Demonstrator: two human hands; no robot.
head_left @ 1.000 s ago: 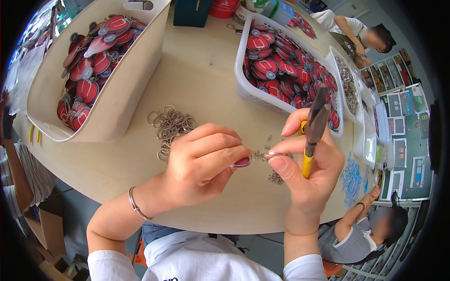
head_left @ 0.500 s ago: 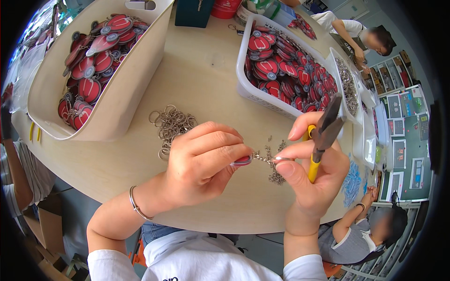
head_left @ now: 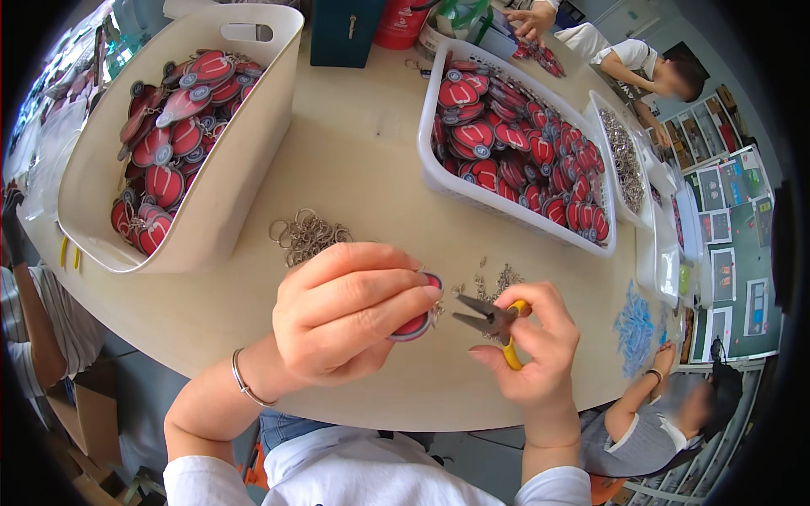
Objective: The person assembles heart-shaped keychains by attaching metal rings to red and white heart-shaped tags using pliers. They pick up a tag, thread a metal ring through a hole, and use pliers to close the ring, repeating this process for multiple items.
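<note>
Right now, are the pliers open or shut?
Open: the pliers in the right hand show their dark tips apart, with a visible gap.

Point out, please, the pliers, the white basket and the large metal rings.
Pliers [head_left: 499,320], head view: the metal pivot.
White basket [head_left: 488,200], head view: its near wall.
Large metal rings [head_left: 309,235], head view: pile's visible middle.

Bright, even light covers the surface [head_left: 354,185], with soft shadows; the upper left glows bluish-white. Fisheye distortion bends edges toward a black rim, and faces [head_left: 685,401] at right are blurred.
</note>
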